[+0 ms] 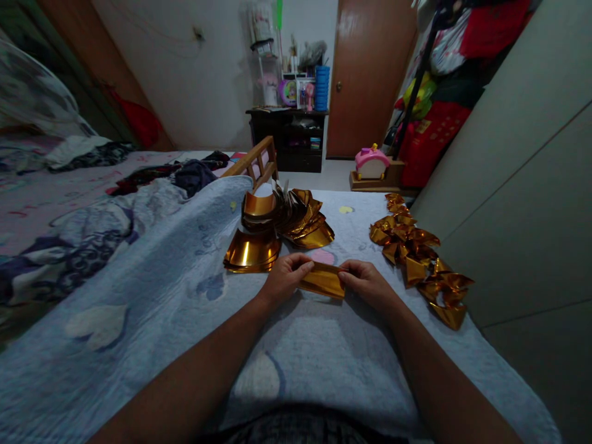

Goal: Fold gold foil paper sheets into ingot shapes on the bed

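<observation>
A sheet of shiny gold foil paper (324, 281) is stretched between my two hands, just above the blue-grey blanket. My left hand (287, 274) pinches its left upper edge between thumb and fingers. At the right end, my right hand (363, 276) grips the same sheet, thumb on top. Beyond my left hand lies a stack of flat gold sheets (252, 250). A fanned pile of more gold sheets (305, 216) rests behind it. To the right of my right hand runs a row of folded gold foil pieces (411, 253).
The blanket (185, 333) covers the surface under my hands. Crumpled clothes (185, 176) lie on the bed at left. A pale cabinet (522, 185) borders the right side. Farther back are a wooden rail (268, 154), a pink toy (372, 163) and a dark shelf (296, 139).
</observation>
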A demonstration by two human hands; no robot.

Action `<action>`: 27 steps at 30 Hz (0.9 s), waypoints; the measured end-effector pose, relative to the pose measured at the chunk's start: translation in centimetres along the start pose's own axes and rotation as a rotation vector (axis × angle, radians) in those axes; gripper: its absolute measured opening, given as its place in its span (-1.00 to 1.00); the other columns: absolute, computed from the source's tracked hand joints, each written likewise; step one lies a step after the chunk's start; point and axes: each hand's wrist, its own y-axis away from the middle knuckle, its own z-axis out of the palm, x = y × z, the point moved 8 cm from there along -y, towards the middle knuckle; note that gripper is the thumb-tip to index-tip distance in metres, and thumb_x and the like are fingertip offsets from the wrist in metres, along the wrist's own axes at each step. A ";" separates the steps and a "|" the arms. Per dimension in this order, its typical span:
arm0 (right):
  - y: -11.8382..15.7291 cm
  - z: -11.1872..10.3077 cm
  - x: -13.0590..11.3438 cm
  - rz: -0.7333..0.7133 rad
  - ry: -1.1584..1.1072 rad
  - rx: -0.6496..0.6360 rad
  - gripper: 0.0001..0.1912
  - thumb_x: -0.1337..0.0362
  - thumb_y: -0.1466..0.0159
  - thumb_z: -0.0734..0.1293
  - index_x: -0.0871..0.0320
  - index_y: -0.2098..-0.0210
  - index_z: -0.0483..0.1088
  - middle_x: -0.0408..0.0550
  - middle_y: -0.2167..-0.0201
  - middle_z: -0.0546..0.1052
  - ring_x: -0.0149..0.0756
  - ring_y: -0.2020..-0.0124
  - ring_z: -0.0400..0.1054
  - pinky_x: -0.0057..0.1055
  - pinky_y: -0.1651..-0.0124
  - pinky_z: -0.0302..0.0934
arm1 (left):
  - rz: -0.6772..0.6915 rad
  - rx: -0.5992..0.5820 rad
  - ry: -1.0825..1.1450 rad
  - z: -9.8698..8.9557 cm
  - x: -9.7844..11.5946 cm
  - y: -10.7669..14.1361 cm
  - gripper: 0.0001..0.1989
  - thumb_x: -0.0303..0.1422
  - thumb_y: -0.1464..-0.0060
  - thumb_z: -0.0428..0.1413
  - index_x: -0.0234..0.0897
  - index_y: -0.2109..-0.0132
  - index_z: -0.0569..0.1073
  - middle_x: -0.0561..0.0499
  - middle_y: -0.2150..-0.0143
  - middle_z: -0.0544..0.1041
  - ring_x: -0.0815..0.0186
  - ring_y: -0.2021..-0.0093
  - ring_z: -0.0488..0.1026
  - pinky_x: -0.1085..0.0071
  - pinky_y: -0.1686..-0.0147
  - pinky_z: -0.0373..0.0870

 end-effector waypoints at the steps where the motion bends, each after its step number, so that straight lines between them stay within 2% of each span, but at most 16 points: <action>1: 0.0 0.0 0.0 0.003 -0.005 0.000 -0.74 0.09 -0.15 0.33 0.18 0.45 0.42 -0.18 0.54 0.34 -0.40 0.49 0.16 -0.44 0.42 0.03 | 0.000 -0.001 -0.001 0.0 0.0 0.0 -0.77 -0.21 -0.07 0.20 -0.33 0.30 0.56 0.01 0.38 0.53 0.32 0.36 0.42 0.43 0.33 0.32; 9: 0.3 0.0 -0.1 0.040 -0.024 0.020 -0.75 0.09 -0.14 0.35 0.18 0.43 0.44 -0.18 0.54 0.36 -0.40 0.50 0.16 -0.45 0.44 0.01 | -0.002 -0.001 -0.011 0.1 0.3 0.1 -0.79 -0.24 -0.07 0.19 -0.33 0.32 0.55 0.02 0.40 0.51 0.34 0.38 0.40 0.43 0.34 0.31; 19: 0.3 -0.1 -0.3 0.000 -0.015 0.023 -0.76 0.11 -0.16 0.33 0.18 0.38 0.48 -0.12 0.47 0.42 -0.36 0.44 0.22 -0.43 0.38 0.07 | -0.001 0.011 -0.013 -0.1 0.4 0.0 -0.77 -0.21 -0.04 0.20 -0.31 0.34 0.55 0.03 0.42 0.50 0.34 0.38 0.40 0.43 0.34 0.30; 27: 0.1 -0.1 -0.3 -0.019 0.002 0.010 -0.77 0.12 -0.15 0.32 0.17 0.42 0.46 -0.15 0.51 0.39 -0.37 0.46 0.19 -0.43 0.39 0.05 | -0.010 0.014 0.004 0.0 0.3 0.0 -0.77 -0.20 -0.03 0.20 -0.31 0.34 0.54 0.03 0.42 0.51 0.34 0.39 0.40 0.43 0.36 0.30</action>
